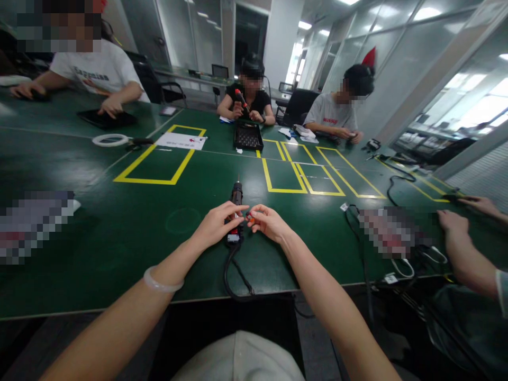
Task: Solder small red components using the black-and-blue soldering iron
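Note:
My left hand (217, 225) and my right hand (268, 222) meet over the green table (119, 233), fingertips pinched together on a small orange-red piece (250, 216) between them. Right beneath and behind the hands lies a black electric screwdriver (236, 197), pointing away from me, its black cable (232, 275) looping toward the table's near edge. A pale bangle sits on my left wrist. What exactly the small piece is I cannot make out.
Yellow tape rectangles (159, 164) mark the table. A black tray (248, 137), a white tape ring (110, 139) and a paper sheet (181, 140) lie farther off. Three people sit across the table; another person's hands (456, 222) and cables (357, 222) are at the right.

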A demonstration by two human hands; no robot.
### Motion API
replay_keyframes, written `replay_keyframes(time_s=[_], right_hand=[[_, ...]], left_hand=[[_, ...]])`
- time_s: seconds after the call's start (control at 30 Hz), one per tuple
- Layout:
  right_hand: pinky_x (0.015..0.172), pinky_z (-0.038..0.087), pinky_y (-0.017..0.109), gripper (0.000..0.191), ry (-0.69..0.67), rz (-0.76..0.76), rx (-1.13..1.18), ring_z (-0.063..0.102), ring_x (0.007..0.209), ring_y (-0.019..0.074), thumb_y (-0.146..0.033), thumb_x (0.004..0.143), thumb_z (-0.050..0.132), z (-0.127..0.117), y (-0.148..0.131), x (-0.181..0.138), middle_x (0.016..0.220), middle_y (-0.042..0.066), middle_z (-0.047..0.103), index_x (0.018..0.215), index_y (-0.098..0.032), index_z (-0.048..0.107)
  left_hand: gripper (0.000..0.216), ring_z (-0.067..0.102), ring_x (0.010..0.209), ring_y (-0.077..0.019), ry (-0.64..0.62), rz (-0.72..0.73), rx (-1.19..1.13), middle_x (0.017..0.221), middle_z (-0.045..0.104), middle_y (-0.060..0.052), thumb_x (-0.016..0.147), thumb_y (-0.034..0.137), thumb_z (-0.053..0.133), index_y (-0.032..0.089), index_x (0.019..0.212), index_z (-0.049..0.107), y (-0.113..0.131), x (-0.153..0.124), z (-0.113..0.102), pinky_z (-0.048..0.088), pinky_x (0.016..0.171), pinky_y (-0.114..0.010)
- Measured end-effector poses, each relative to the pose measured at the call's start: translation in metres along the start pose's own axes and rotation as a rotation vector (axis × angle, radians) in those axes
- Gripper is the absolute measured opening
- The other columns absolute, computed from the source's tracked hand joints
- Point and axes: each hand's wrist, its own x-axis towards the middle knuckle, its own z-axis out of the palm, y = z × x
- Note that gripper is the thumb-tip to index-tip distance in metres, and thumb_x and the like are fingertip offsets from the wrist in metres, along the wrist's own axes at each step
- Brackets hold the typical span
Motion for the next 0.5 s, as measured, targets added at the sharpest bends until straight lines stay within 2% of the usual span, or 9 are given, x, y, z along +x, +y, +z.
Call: replay_keyframes(time_s=[0.17, 0.33, 0.5], right_hand=[[0.046, 0.054, 0.017, 0.038, -0.026, 0.012, 0.01, 0.065, 0.058, 0.0113, -0.037, 0.07, 0.081, 0.0031, 0.0034, -0.0008, 0.067, -0.002, 0.064, 0.087, -0.017, 0.054], [0.05, 0.056, 0.02, 0.037, -0.045, 0.031, -0.001, 0.068, 0.067, 0.0131, -0.041, 0.074, 0.077, 0.0051, 0.0009, -0.0039, 0.08, 0.002, 0.068, 0.092, -0.016, 0.056], [0.057, 0.057, 0.023, 0.037, 0.024, -0.138, -0.124, 0.065, 0.072, 0.0128, -0.038, 0.069, 0.079, 0.0081, 0.0008, -0.0055, 0.079, 0.0, 0.064, 0.09, -0.017, 0.057]], left_hand=[[0.028, 0.057, 0.077, -0.0138, -0.008, 0.014, -0.022, 0.092, 0.06, -0.003, 0.091, 0.037, 0.052, 0.02, 0.11, 0.065, 0.0042, 0.0016, 0.0047, 0.044, 0.072, -0.025], [0.022, 0.057, 0.077, -0.013, 0.029, -0.001, -0.048, 0.093, 0.06, -0.002, 0.09, 0.035, 0.055, 0.019, 0.103, 0.062, 0.0032, 0.0014, 0.0058, 0.045, 0.071, -0.025], [0.022, 0.058, 0.079, -0.0137, 0.041, -0.012, -0.035, 0.095, 0.061, -0.002, 0.088, 0.036, 0.058, 0.019, 0.102, 0.062, 0.0017, 0.0016, 0.006, 0.047, 0.073, -0.026]])
